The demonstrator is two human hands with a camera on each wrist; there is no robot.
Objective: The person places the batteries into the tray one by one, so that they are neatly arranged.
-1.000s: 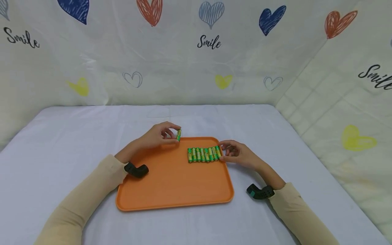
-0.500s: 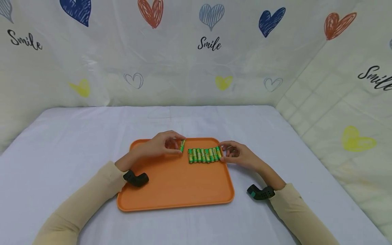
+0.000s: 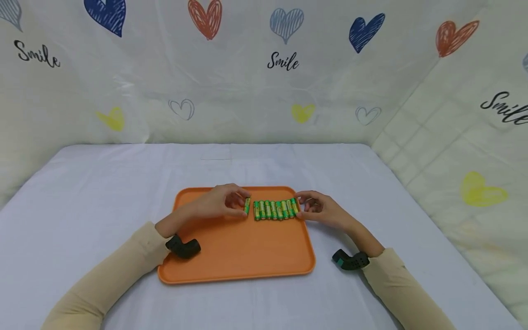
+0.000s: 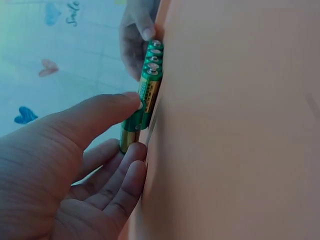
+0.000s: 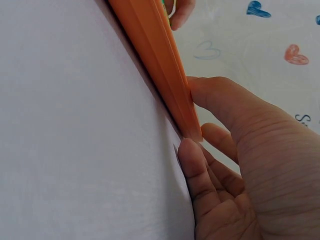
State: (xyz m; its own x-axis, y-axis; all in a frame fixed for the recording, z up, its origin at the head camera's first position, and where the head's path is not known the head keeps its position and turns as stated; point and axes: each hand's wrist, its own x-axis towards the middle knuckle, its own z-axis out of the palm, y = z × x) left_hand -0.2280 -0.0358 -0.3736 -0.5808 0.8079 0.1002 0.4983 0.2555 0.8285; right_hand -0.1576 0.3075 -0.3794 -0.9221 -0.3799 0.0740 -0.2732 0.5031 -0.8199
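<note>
My left hand (image 3: pixel 220 201) pinches a green-and-gold battery (image 3: pixel 247 206) lengthwise between thumb and fingertips, low over the orange tray (image 3: pixel 231 256). The held battery stands just left of a row of several matching batteries (image 3: pixel 273 210), with a narrow gap between them in the head view. In the left wrist view, the held battery (image 4: pixel 131 135) overlaps the near end of the row. At the tray's right rim, my right hand (image 3: pixel 319 206) has its thumb and fingertips spread beside the row's last battery. The right wrist view has its thumb at the tray wall (image 5: pixel 160 65), which hides the row.
The tray lies on a white-covered table (image 3: pixel 255 305). Behind it hangs a pale backdrop (image 3: pixel 239 82) printed with hearts and "Smile". A dark wrist-worn device sits on each wrist, the left one (image 3: pixel 183 247) above the tray and the right one (image 3: pixel 350 260) beside it.
My left hand has come down and slightly right with its battery, from above the tray's far rim to beside the row's left end. The right hand and the row have stayed put.
</note>
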